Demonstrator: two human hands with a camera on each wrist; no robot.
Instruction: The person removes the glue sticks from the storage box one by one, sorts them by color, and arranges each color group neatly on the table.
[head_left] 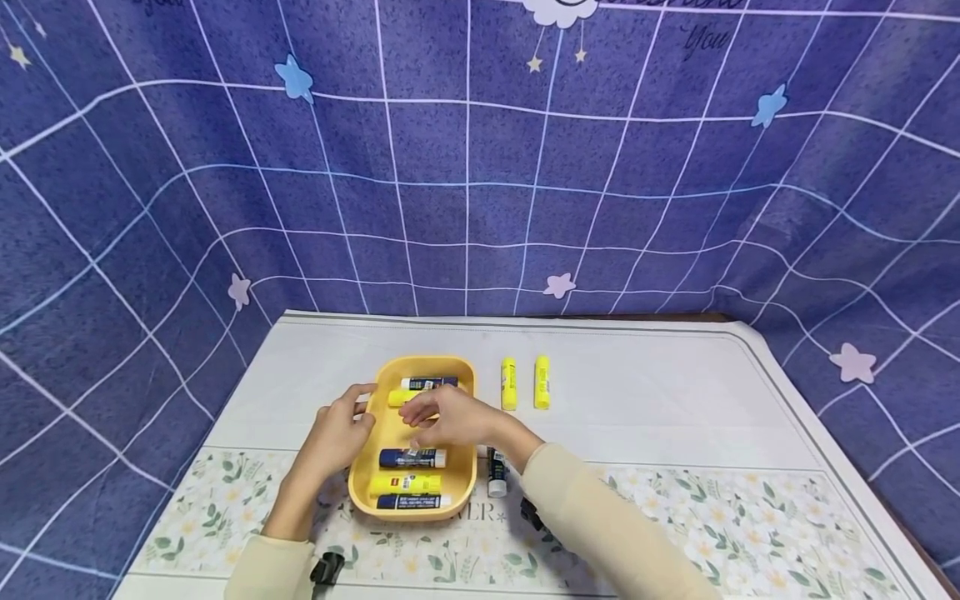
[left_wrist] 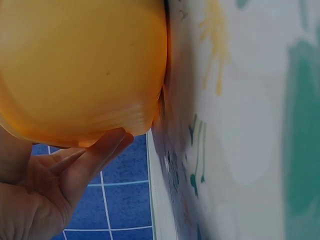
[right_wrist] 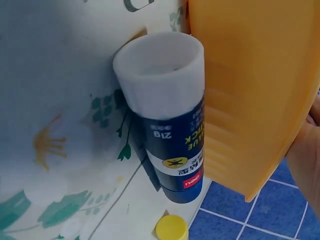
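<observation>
A yellow tray [head_left: 390,364] holds several glue sticks lying crosswise, among them a dark blue glue stick [head_left: 412,457] and a yellow glue stick [head_left: 405,484]. At the tray's left side, my left hand [head_left: 341,429] touches its edge; in the left wrist view, extended fingers [left_wrist: 107,147] rest against the outer wall. My right hand [head_left: 453,417] hovers over the tray's middle, fingers loosely bent, with nothing visible between them. Its thumb is close above the dark blue stick. Part of the far yellow glue stick [head_left: 401,398] is hidden behind this hand.
Right of the tray lies a dark blue glue stick [head_left: 497,473] with a white end, large in the right wrist view. Farther back are two yellow glue sticks, a left one [head_left: 509,385] and a right one [head_left: 542,383]. A blue gridded curtain [head_left: 465,208] borders the table.
</observation>
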